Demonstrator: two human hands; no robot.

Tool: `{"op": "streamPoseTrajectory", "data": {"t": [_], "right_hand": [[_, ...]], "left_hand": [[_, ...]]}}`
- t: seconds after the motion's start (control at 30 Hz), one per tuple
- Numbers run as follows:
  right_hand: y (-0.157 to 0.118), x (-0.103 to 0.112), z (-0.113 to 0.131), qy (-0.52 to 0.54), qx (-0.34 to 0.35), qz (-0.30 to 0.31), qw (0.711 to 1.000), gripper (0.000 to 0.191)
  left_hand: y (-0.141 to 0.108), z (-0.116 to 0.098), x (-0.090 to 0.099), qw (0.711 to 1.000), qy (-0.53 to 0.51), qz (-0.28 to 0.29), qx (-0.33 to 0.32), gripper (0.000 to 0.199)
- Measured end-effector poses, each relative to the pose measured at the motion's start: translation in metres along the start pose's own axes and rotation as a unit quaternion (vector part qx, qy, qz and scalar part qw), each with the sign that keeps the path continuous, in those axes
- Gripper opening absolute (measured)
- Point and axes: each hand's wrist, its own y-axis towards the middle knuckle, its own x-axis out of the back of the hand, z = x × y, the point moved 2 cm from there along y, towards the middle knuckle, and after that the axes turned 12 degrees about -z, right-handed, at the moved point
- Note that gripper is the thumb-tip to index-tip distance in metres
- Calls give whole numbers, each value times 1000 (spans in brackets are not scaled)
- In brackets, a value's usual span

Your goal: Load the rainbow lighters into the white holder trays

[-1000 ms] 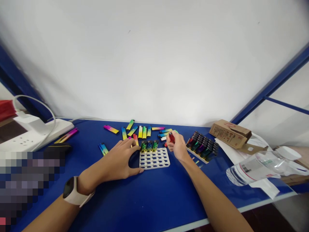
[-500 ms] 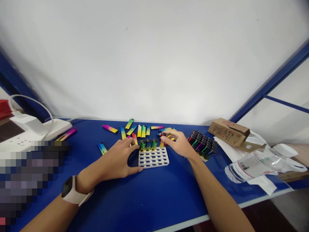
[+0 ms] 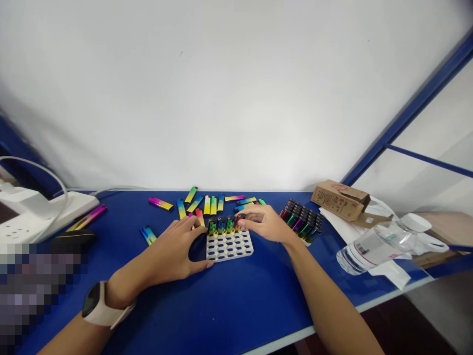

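Pinching right hand (image 3: 264, 223): lighter (image 3: 239, 217), back of tray (image 3: 225, 247).
Left hand (image 3: 173, 251): wide, spanning tray's left.
Tray: three lighters (image 3: 220, 226) between fingers; front unfilled.
Loose lighters (image 3: 213, 205): mostly beyond fingers.
Packed batch (image 3: 301, 221): right of fingers.

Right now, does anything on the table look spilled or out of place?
No spill shows. Loose lighters lie at mixed angles behind the white tray, unlike the upright lighters in it; the cardboard box has an open flap.

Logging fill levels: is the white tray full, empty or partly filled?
The white tray is partly filled: lighters stand along its back row, while holes in the nearer rows are empty.
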Motion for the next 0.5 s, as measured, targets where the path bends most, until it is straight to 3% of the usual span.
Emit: {"op": "streamPoseTrajectory", "data": {"t": [0.17, 0.33, 0.5], "right_hand": [[1, 1, -1, -52, 18, 17, 998, 35], [4, 23, -5, -163, 65, -43, 984, 34], [2, 21, -11, -335, 102, 53, 935, 36]], "left_hand": [[1, 0, 0, 1000, 9, -2, -4, 77], [1, 1, 0, 1000, 6, 4, 0, 79], [1, 0, 1, 1000, 6, 5, -2, 76]]}}
